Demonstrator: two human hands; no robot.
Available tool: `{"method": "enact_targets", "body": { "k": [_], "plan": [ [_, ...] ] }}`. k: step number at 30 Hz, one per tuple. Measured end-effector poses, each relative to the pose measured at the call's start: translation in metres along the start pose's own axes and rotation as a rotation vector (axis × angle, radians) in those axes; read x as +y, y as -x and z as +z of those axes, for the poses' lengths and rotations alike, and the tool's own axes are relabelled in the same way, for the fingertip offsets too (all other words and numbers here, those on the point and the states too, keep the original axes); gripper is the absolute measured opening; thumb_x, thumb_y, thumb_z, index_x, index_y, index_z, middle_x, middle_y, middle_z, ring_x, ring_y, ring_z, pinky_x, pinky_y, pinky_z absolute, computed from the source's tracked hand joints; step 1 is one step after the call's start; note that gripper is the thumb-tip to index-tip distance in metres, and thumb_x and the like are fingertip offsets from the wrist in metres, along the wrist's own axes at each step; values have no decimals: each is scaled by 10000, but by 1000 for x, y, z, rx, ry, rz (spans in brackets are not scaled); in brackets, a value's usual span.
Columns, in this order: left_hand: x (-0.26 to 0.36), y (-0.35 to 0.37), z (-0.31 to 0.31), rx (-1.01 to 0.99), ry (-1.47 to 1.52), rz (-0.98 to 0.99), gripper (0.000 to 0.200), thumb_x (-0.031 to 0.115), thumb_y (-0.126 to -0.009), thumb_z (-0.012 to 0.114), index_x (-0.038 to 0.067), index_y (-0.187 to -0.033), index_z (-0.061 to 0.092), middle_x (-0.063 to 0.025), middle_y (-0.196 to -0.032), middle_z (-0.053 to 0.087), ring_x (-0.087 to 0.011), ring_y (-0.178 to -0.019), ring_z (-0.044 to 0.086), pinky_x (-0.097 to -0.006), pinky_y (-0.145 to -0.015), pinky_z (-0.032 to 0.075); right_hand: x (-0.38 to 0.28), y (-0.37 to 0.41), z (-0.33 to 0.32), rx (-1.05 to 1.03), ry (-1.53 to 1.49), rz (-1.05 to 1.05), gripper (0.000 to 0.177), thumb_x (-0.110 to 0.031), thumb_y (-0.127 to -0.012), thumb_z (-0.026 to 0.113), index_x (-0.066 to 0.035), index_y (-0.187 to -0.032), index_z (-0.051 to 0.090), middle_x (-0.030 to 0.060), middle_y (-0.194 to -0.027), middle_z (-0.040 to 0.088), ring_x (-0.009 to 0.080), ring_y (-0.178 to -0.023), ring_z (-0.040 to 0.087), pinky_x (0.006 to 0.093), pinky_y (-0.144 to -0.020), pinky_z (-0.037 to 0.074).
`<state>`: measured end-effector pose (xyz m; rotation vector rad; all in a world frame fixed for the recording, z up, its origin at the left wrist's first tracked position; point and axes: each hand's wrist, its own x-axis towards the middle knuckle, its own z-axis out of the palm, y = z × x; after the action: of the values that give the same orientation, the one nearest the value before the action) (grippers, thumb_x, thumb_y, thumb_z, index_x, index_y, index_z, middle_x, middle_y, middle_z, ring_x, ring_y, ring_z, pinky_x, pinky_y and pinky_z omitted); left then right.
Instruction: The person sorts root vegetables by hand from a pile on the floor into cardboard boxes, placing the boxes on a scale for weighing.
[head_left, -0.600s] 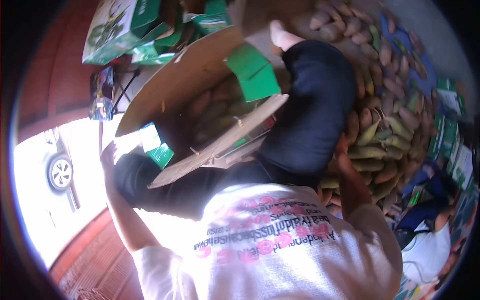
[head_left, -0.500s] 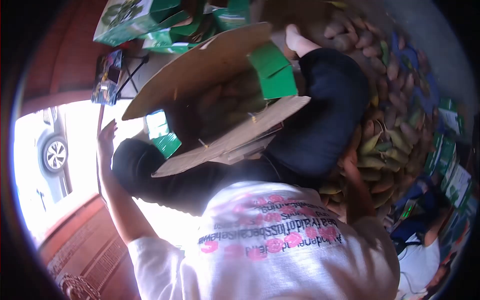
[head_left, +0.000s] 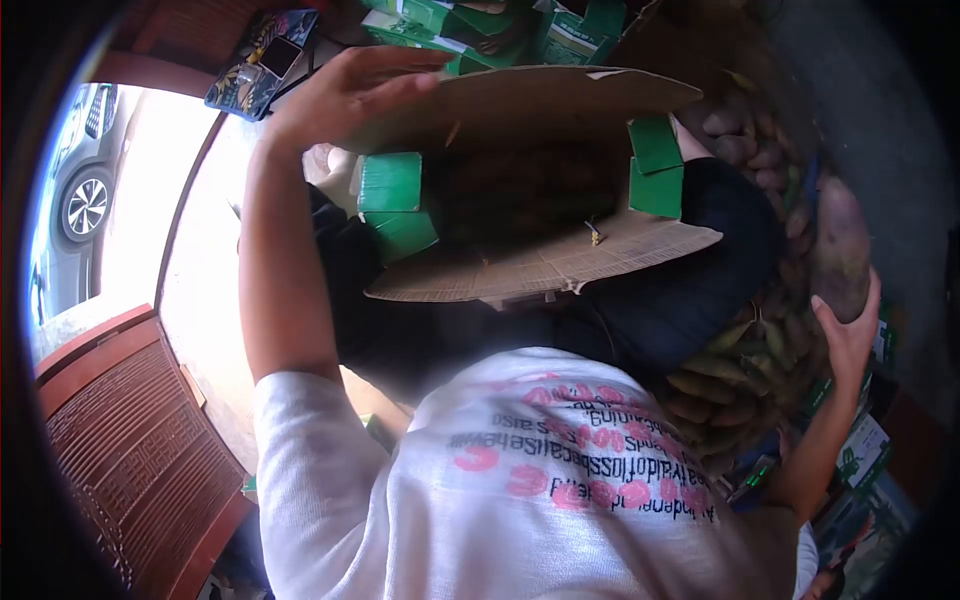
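A large purplish-brown mango (head_left: 845, 245) rests in my right hand (head_left: 852, 335), raised over the right side with fingers wrapped round its lower end. My left hand (head_left: 355, 95) is open, fingers stretched out, above the left end of the cardboard box (head_left: 545, 105). That box stands between my legs with its long flaps spread and its green end flaps (head_left: 390, 185) folded outward. Its inside is in deep shadow, so what lies in it is hidden.
A pile of mangoes (head_left: 735, 370), green and reddish-brown, spreads along my right side. Green printed boxes (head_left: 450, 25) stand beyond the box, others (head_left: 865, 450) at lower right. A phone (head_left: 280, 57) lies on a patterned stand at upper left. A parked car (head_left: 85, 205) is outside.
My right hand has come up from the pile with a mango in it. My left hand has moved up and inward over the box's end. The view has turned.
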<state>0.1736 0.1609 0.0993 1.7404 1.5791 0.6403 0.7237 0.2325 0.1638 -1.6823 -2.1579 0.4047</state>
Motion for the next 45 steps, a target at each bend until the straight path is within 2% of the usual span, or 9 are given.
{"method": "enact_targets", "body": {
  "k": [7, 13, 20, 30, 32, 36, 39, 40, 45],
  "plan": [
    [-11, 7, 11, 20, -75, -55, 346, 279, -831, 660, 28, -1068, 636, -92, -952, 664, -156, -891, 613, -274, -797, 477, -177, -55, 77, -499, 211, -693, 709, -183, -518, 732, -11, -1160, 488, 172, -1113, 564, 339, -1055, 542, 407, -873, 448],
    [-18, 14, 10, -5, -31, -12, 321, 271, -840, 642, 0, -1012, 643, -121, -868, 667, -168, -798, 621, -283, -723, 483, -231, -62, 236, -1045, 555, -648, 761, -324, -551, 757, -38, -1200, 479, 161, -1112, 566, 332, -1053, 539, 413, -876, 454],
    [-22, 16, 10, -20, 2, 37, 300, 258, -845, 641, -23, -951, 653, -95, -778, 650, -131, -697, 578, -262, -664, 467, -218, -53, 359, -1031, 461, -913, 844, -329, -655, 717, -88, -1363, 326, 161, -1384, 346, 316, -1250, 381, 404, -1026, 339],
    [-17, 20, 10, -18, 114, -111, 285, 234, -841, 656, -2, -1000, 652, -46, -790, 648, -96, -725, 572, -249, -671, 467, -216, -56, 340, -1106, 486, -998, 652, -331, -800, 612, -85, -1349, 359, 177, -1404, 315, 339, -1266, 356, 415, -1038, 325],
    [-13, 23, 7, 22, 145, -88, 342, 263, -871, 606, 29, -1121, 612, -81, -999, 644, -122, -926, 575, -258, -829, 436, -229, -70, 290, -1190, 359, -951, 579, -326, -804, 622, -58, -1284, 438, 197, -1251, 488, 340, -1165, 473, 418, -960, 405],
    [-33, 26, -1, 227, 316, -52, 415, 346, -937, 462, 49, -1209, 561, -106, -1114, 622, -188, -1079, 558, -317, -958, 394, -209, -91, 193, -784, -229, -1035, 424, -242, -814, 617, -36, -1172, 523, 173, -1101, 586, 335, -999, 573, 389, -864, 464],
    [-41, 34, -8, 477, 388, -126, 497, 415, -960, 367, 20, -1174, 580, -122, -1117, 622, -201, -1103, 554, -337, -971, 399, -166, -88, 123, -395, -553, -654, 293, -102, -836, 621, -31, -1118, 584, 69, -1020, 633, 153, -933, 602, 285, -806, 488],
    [-47, 35, -9, 537, 403, -140, 538, 445, -962, 329, 17, -1170, 581, -131, -1147, 606, -213, -1117, 549, -355, -982, 391, -137, -87, 103, -261, -590, -558, 331, -43, -891, 511, 7, -1218, 503, 117, -1110, 588, 181, -1027, 570, 294, -904, 441],
    [-70, 52, -14, 626, 494, -191, 596, 459, -968, 275, -27, -1160, 561, -157, -1201, 563, -250, -1184, 491, -386, -1015, 365, 37, -38, 81, 398, -607, -18, 290, -99, -916, 512, 32, -1174, 504, 140, -1011, 624, 164, -870, 605, 279, -789, 480]
  ]
}}
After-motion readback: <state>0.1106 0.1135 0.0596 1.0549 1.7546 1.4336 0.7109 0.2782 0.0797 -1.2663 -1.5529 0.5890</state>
